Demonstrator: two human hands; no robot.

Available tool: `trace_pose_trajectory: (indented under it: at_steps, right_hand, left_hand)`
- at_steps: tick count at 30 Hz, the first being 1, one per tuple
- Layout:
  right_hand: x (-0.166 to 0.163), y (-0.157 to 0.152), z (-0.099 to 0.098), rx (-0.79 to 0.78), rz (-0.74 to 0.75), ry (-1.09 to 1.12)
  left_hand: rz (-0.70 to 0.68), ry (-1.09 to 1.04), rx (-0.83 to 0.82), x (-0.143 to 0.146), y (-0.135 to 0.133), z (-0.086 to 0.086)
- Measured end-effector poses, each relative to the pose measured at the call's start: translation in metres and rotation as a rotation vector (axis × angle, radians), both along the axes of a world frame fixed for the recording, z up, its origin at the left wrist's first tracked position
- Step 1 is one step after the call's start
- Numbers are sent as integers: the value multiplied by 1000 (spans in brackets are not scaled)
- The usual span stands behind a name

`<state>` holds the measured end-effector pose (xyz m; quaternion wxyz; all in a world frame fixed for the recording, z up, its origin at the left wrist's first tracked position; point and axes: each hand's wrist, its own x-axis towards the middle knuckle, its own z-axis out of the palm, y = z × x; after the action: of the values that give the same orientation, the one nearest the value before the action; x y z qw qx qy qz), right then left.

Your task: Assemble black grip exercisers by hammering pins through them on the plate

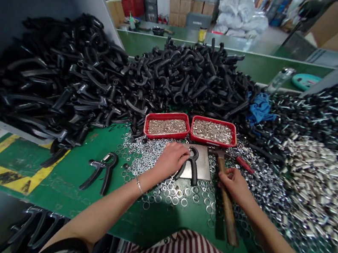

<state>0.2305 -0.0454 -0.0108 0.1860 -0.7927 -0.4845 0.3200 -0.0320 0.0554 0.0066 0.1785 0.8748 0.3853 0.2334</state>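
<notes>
My left hand (pixel 172 158) is closed on a black hand grip strengthener (pixel 194 171) that lies on a flat metal plate (pixel 206 164); my fingers cover part of its left side. With thumb and fingers, my right hand (pixel 234 184) grips the wooden handle of a hammer (pixel 228 214). The hammer's head sits by the plate's upper right corner, its handle slanting down toward me. A second hand grip strengthener (pixel 103 171), with a visible spring, rests on the green table to the left. Loose metal rings (pixel 173 194) surround the plate.
Two red trays of small metal pins, a left tray (pixel 146 128) and a right tray (pixel 235 136), stand behind the plate. Black handles (pixel 190 74) are heaped behind and left. Silver cylinders (pixel 322 195) pile up at right. A blue cloth (pixel 261 108) and red-handled tool (pixel 244 164) lie nearby.
</notes>
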Motion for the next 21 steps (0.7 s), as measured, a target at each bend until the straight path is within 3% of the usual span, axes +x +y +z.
trace_pose_trajectory:
  at_steps: [2, 11, 18, 21]
  right_hand:
    - [5, -3, -4, 29, 2, 55]
    - [2, -10, -8, 92, 22, -114]
    - [12, -8, 3, 119, 32, 31]
    - [17, -5, 13, 79, -44, 368]
  left_hand:
    - [9, 42, 7, 6, 1, -4]
    - [5, 345, 152, 27, 5, 0]
    - [-25, 439, 237, 30, 3, -4]
    - [-104, 513, 325, 31, 0, -6]
